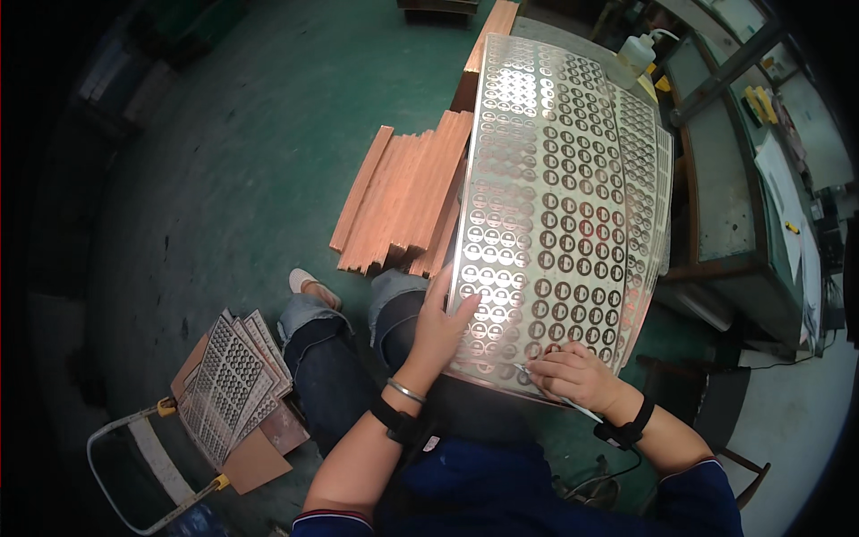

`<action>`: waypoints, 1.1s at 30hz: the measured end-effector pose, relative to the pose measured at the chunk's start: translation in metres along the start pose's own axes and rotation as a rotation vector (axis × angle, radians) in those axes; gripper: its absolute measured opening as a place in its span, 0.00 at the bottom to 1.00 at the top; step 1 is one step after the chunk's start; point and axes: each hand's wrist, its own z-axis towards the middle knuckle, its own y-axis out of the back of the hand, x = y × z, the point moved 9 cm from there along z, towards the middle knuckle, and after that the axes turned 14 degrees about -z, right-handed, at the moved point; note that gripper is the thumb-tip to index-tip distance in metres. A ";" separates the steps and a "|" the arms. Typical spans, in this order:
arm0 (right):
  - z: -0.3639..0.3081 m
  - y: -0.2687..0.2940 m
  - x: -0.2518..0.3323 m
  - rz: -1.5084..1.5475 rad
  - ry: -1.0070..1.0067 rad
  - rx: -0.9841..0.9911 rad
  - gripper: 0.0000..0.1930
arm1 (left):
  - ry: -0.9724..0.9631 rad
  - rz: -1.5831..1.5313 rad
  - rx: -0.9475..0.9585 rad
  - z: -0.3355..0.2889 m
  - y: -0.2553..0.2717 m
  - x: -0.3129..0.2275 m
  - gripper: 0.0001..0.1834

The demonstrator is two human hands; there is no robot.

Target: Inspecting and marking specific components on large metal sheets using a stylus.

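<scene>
Across my lap and away from me lies a large thin metal sheet (573,259), patterned with rows of small shiny round shapes. My left hand (438,327) grips its left edge near the close corner, thumb on top and the other fingers hidden below. On the near part of the sheet, my right hand (577,380) holds a thin white pen-like tool (583,410). Its tip touches or hovers just over the lowest rows; I cannot tell which. More patterned sheets (658,179) lie under the right side of the top one.
Copper-coloured strips (403,197) are stacked left of the sheet. A folding hand cart (143,474) carries more patterned sheets (228,385) at lower left. A squeeze bottle (636,52) stands by the far right corner. To the right is a workbench (729,206) with papers (778,192).
</scene>
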 end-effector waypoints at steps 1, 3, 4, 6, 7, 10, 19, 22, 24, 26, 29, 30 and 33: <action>0.000 0.000 0.001 -0.018 0.012 -0.005 0.11 | 0.000 -0.002 0.002 0.000 0.000 0.001 0.26; 0.002 -0.001 0.003 -0.047 0.004 -0.018 0.11 | -0.004 0.014 0.002 -0.001 0.002 0.005 0.27; 0.003 0.001 0.003 -0.077 -0.003 -0.032 0.12 | -0.002 0.013 0.000 -0.002 0.002 0.006 0.27; 0.003 0.001 0.000 -0.040 -0.016 -0.038 0.12 | -0.029 0.012 0.007 0.001 0.001 0.003 0.27; 0.003 0.002 -0.002 -0.002 -0.031 -0.044 0.11 | -0.031 0.011 0.004 0.001 0.002 0.003 0.27; 0.000 0.001 -0.005 0.101 -0.010 -0.025 0.11 | -0.019 -0.011 0.022 0.001 0.001 0.003 0.27; 0.003 0.004 -0.004 0.053 -0.040 -0.020 0.11 | 0.013 -0.103 0.015 0.001 0.000 0.007 0.29; 0.007 0.004 -0.003 0.037 -0.027 0.003 0.11 | 0.022 -0.109 0.020 0.001 0.000 0.008 0.29; 0.006 0.004 -0.002 0.022 -0.024 -0.012 0.11 | -0.026 -0.016 0.020 0.001 0.001 0.004 0.27; 0.005 0.005 -0.001 0.008 -0.020 -0.028 0.12 | -0.036 -0.024 0.019 0.001 0.000 0.007 0.27; 0.005 0.006 -0.004 0.051 -0.052 -0.030 0.11 | -0.026 -0.023 0.019 0.001 0.001 0.006 0.27; 0.006 0.005 -0.004 0.045 -0.053 -0.014 0.10 | -0.006 -0.015 0.022 0.001 0.001 0.006 0.27; 0.008 0.005 -0.001 0.020 -0.045 0.003 0.09 | 0.052 -0.107 0.016 0.001 0.000 0.009 0.29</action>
